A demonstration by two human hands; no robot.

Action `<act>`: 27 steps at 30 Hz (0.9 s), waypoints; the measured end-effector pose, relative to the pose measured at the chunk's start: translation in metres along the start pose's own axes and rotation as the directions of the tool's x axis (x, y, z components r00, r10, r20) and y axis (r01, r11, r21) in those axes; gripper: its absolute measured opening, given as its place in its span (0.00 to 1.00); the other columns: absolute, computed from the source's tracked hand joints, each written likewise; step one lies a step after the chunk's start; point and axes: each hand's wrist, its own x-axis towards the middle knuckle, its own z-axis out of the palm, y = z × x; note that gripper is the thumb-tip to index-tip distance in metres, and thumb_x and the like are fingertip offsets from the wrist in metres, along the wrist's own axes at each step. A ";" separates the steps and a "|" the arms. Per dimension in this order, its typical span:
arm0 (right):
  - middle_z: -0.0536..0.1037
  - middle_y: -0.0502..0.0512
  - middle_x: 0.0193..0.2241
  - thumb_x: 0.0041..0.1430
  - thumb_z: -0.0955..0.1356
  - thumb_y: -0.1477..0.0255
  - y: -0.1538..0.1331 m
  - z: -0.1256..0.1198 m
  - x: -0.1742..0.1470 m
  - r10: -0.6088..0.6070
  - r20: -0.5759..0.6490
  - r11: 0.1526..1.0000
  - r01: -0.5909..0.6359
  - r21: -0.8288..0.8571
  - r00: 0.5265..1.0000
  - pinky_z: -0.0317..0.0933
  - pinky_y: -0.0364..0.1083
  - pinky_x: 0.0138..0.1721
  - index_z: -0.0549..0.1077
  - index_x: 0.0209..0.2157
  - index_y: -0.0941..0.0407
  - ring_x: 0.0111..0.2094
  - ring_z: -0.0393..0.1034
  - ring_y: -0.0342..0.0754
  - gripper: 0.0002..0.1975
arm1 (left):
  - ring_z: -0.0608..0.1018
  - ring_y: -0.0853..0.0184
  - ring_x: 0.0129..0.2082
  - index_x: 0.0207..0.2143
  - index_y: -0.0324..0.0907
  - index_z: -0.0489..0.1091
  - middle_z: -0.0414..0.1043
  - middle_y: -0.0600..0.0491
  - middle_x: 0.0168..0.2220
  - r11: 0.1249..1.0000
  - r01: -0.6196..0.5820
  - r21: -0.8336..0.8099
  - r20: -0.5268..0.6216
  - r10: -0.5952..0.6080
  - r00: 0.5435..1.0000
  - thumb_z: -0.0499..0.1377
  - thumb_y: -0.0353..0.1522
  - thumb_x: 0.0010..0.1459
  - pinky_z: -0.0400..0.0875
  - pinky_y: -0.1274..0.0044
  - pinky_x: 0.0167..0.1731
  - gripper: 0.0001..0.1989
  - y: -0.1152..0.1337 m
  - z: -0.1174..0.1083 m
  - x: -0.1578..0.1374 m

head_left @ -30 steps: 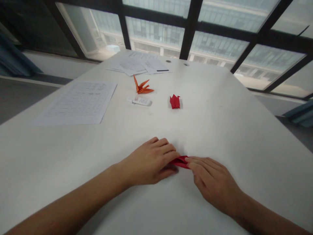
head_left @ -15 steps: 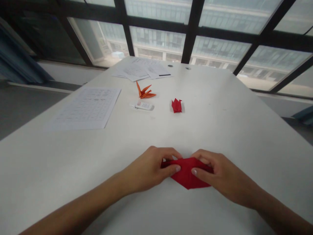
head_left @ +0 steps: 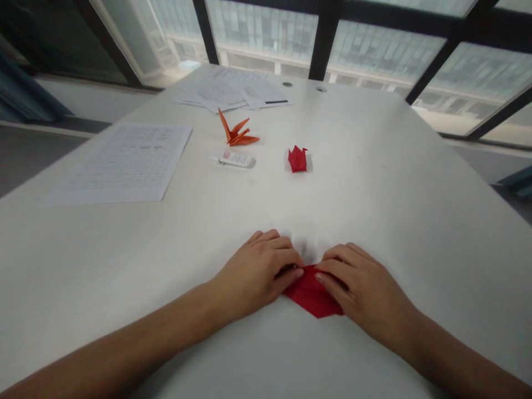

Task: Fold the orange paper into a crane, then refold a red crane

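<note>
A folded sheet of red origami paper [head_left: 316, 296] is low over the white table, held by both hands, with a pointed corner towards me. My left hand [head_left: 266, 269] pinches its upper left edge between thumb and fingers. On the upper right part, my right hand [head_left: 355, 280] pinches it too, thumb in front. The two thumbs lie close together near the top edge, and the hands cover both sides of the paper. Farther off stands a small red paper crane [head_left: 297, 159]. Left of it is an orange paper crane [head_left: 236, 133] with spread wings.
A small white tube or bottle with printed text [head_left: 236, 159] lies before the orange crane. One printed sheet [head_left: 128, 163] rests at the left, several more papers [head_left: 228, 91] at the back. Two round holes are in the white table [head_left: 415, 221] near the window.
My hands have drawn closer together along the paper's top edge, the fingers curling more over it. The view has tipped downward, so the table things appear higher.
</note>
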 end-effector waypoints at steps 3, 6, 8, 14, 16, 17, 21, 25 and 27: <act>0.79 0.53 0.37 0.69 0.66 0.74 0.003 0.006 -0.003 -0.021 -0.024 1.000 0.020 -0.012 0.999 0.61 0.56 0.48 0.77 0.42 0.53 0.41 0.68 0.54 0.07 | 0.71 0.62 0.41 0.39 0.46 0.73 0.74 0.56 0.39 0.997 0.001 0.079 -0.013 0.000 1.000 0.57 0.34 0.70 0.60 0.68 0.43 0.06 0.002 0.003 0.001; 0.79 0.52 0.37 0.68 0.67 0.76 0.001 0.006 -0.004 -0.010 -0.020 1.000 0.010 0.020 1.000 0.60 0.56 0.47 0.75 0.42 0.53 0.40 0.69 0.53 0.06 | 0.70 0.61 0.41 0.39 0.44 0.72 0.73 0.54 0.39 0.987 -0.041 0.154 -0.025 0.046 0.999 0.55 0.34 0.71 0.60 0.68 0.42 0.08 0.004 0.007 0.000; 0.79 0.52 0.37 0.66 0.69 0.75 -0.002 0.004 -0.004 0.003 -0.010 0.999 -0.002 0.048 1.000 0.60 0.55 0.47 0.74 0.41 0.53 0.40 0.69 0.53 0.04 | 0.70 0.61 0.41 0.40 0.43 0.71 0.72 0.53 0.40 0.977 -0.100 0.190 -0.043 0.110 0.993 0.54 0.33 0.72 0.61 0.68 0.42 0.08 0.004 0.009 -0.001; 0.78 0.52 0.32 0.65 0.69 0.77 -0.008 0.000 -0.010 -0.094 -0.131 0.995 0.092 -0.023 0.987 0.60 0.54 0.41 0.72 0.33 0.56 0.34 0.68 0.51 0.05 | 0.71 0.63 0.38 0.42 0.41 0.69 0.75 0.52 0.42 0.900 -0.356 0.253 -0.070 0.384 0.921 0.53 0.29 0.72 0.63 0.69 0.40 0.05 0.000 0.002 -0.005; 0.79 0.54 0.33 0.67 0.66 0.80 -0.009 -0.001 -0.013 -0.188 -0.204 0.981 0.174 -0.088 0.961 0.61 0.54 0.41 0.72 0.33 0.57 0.34 0.69 0.51 0.08 | 0.72 0.64 0.39 0.43 0.41 0.68 0.75 0.51 0.43 0.893 -0.391 0.221 -0.065 0.414 0.908 0.56 0.29 0.71 0.65 0.69 0.42 0.02 -0.001 -0.001 -0.006; 0.81 0.55 0.35 0.68 0.65 0.81 -0.010 -0.002 -0.015 -0.237 -0.233 0.969 0.213 -0.126 0.943 0.61 0.55 0.42 0.74 0.35 0.58 0.36 0.71 0.51 0.08 | 0.72 0.63 0.40 0.43 0.41 0.68 0.75 0.51 0.44 0.901 -0.386 0.198 -0.080 0.407 0.910 0.57 0.31 0.70 0.66 0.69 0.43 0.02 -0.001 -0.002 -0.007; 0.83 0.60 0.41 0.68 0.66 0.81 -0.015 -0.008 -0.021 -0.394 -0.313 0.911 0.321 -0.260 0.864 0.64 0.58 0.49 0.76 0.38 0.59 0.44 0.74 0.56 0.07 | 0.72 0.60 0.49 0.48 0.41 0.66 0.71 0.46 0.51 0.949 -0.311 0.057 -0.189 0.316 0.930 0.62 0.32 0.66 0.70 0.68 0.51 0.11 -0.003 -0.001 -0.010; 0.83 0.61 0.44 0.65 0.68 0.83 -0.020 -0.016 -0.021 -0.448 -0.404 0.890 0.354 -0.288 0.798 0.67 0.59 0.53 0.78 0.37 0.60 0.50 0.74 0.58 0.07 | 0.75 0.65 0.49 0.57 0.44 0.61 0.71 0.48 0.51 0.962 -0.257 -0.097 -0.253 0.226 0.941 0.58 0.22 0.64 0.74 0.75 0.48 0.21 -0.006 0.004 -0.013; 0.83 0.62 0.46 0.64 0.69 0.83 -0.020 -0.018 -0.019 -0.443 -0.431 0.894 0.351 -0.278 0.786 0.69 0.60 0.52 0.78 0.37 0.60 0.52 0.73 0.60 0.06 | 0.77 0.67 0.45 0.59 0.46 0.59 0.74 0.51 0.47 0.962 -0.251 -0.103 -0.255 0.219 0.942 0.57 0.22 0.66 0.75 0.77 0.45 0.22 -0.008 0.006 -0.014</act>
